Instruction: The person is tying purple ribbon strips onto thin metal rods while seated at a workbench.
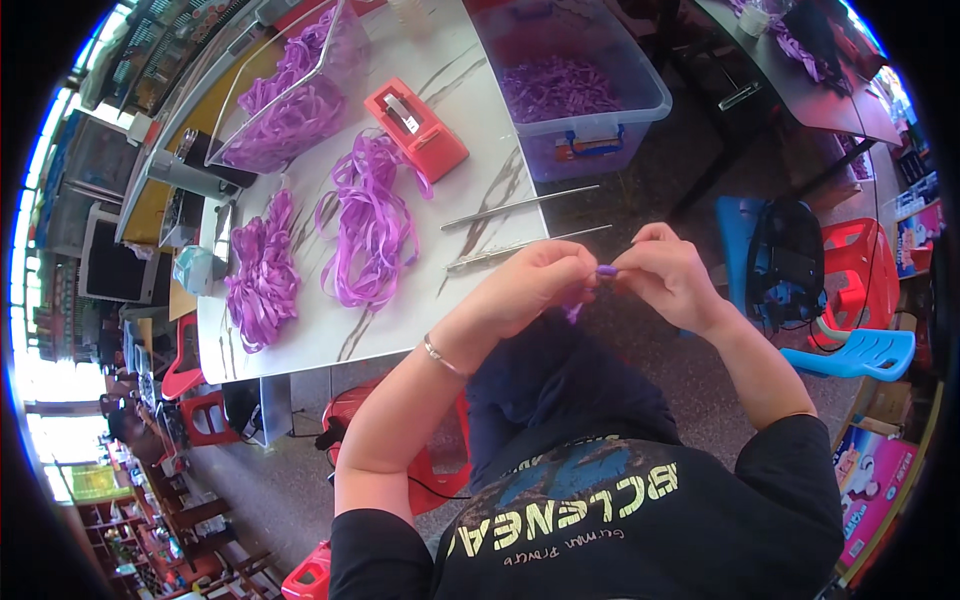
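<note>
Just past the table's right edge, my left hand (548,280) and my right hand (672,268) meet with their fingertips pinched. Between them they grip a short, narrow purple ribbon (606,270), apparently rolled or folded, and a loose end hangs below my left fingers. Both hands are closed on it, and much of the ribbon is hidden by fingers. Beyond my left hand, thin metal rods (520,208) lie across the table edge with their tips sticking out over it. Loose loops of purple ribbon (370,225) and a tied-looking purple bundle (263,270) rest on the table.
A red tape dispenser (425,135) sits on the marbled white table (320,345). Behind it is a clear bin (225,150) of purple ribbon. A larger clear tub (640,108) holds purple pieces at the far side. Blue and red chairs (850,355) stand at the right.
</note>
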`<state>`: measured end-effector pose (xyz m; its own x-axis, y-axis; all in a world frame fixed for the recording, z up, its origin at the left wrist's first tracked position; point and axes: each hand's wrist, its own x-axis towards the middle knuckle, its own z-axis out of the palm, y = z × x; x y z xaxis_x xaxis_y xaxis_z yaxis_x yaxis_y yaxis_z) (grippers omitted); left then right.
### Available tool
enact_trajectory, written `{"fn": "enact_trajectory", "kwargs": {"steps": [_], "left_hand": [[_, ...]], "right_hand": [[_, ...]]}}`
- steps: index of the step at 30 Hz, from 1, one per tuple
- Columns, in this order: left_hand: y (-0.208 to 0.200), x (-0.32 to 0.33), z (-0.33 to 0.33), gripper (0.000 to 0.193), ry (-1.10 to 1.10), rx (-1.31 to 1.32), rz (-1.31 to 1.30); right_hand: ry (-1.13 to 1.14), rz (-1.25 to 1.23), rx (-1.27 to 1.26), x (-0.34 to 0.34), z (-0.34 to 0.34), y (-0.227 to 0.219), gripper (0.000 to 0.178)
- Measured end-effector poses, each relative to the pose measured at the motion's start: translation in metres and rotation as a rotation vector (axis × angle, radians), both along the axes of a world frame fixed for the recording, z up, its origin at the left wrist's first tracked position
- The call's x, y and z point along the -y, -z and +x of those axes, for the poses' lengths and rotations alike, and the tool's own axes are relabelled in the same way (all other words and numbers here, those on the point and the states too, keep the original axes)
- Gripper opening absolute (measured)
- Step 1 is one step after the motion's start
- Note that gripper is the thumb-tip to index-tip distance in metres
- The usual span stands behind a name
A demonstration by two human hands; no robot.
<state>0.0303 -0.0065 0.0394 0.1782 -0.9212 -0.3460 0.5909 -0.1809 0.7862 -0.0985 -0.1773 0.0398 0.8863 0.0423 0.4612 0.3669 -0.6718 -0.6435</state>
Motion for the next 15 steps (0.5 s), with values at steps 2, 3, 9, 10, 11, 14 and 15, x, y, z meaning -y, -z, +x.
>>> {"fn": "enact_trajectory", "kwargs": {"steps": [2, 3, 9, 10, 11, 14, 15], "left_hand": [[0.002, 0.007, 0.009, 0.016, 0.120, 0.474, -0.008], [0.003, 0.012, 0.012, 0.016, 0.121, 0.474, -0.011], [0.011, 0.030, 0.047, 0.018, -0.379, 1.209, -0.035], [0.015, 0.033, 0.053, 0.018, -0.391, 1.165, -0.027], [0.019, 0.036, 0.058, 0.018, -0.397, 1.168, -0.028], [0.033, 0.037, 0.066, 0.017, -0.420, 1.150, -0.029], [0.034, 0.037, 0.067, 0.017, -0.414, 1.097, -0.003]], "right_hand": [[0.025, 0.210, -0.281, 0.003, -0.002, 0.004, 0.003], [0.027, 0.207, -0.281, 0.007, -0.003, 0.008, 0.003], [0.193, 0.708, -0.496, 0.038, 0.012, 0.050, 0.017], [0.247, 0.700, -0.458, 0.042, 0.018, 0.057, 0.017], [0.243, 0.696, -0.456, 0.042, 0.026, 0.064, 0.017], [0.328, 0.765, -0.224, 0.032, 0.047, 0.076, 0.017], [0.327, 0.766, -0.224, 0.026, 0.052, 0.078, 0.017]]}}
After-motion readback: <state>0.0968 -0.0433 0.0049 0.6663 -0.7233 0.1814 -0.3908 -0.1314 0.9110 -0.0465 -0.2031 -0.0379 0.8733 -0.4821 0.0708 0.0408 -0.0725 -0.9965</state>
